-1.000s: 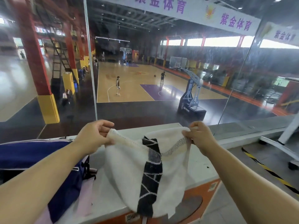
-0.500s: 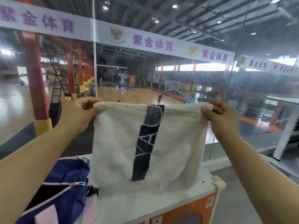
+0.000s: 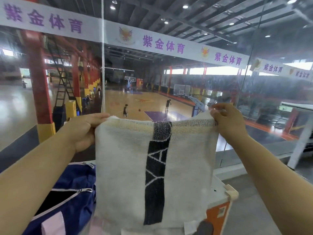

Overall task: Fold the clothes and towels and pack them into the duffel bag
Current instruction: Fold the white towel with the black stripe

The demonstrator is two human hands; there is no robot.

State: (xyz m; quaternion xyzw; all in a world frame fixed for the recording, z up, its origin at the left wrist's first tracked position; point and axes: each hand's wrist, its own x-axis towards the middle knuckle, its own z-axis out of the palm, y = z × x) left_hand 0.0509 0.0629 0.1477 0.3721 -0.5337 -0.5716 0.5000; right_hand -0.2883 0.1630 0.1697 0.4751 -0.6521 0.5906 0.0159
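A white towel (image 3: pixel 125 175) with a black patterned stripe down its middle hangs flat in the air before me. My left hand (image 3: pixel 84 131) grips its top left corner. My right hand (image 3: pixel 228 122) pinches its top right corner. The towel's lower edge hangs over the white and orange box (image 3: pixel 220 200). A dark blue duffel bag (image 3: pixel 71 195) lies on the box at lower left, its zip open, with something pale pink (image 3: pixel 54 224) at its near edge.
A glass wall (image 3: pixel 264 116) stands right behind the box, with a basketball hall and players beyond it. A grey floor (image 3: pixel 250 217) runs along the box's right side. A white frame (image 3: pixel 303 141) stands at far right.
Both hands have lifted the towel from a slack drape on the box to a flat spread held up at its top corners. My view has tilted upward.
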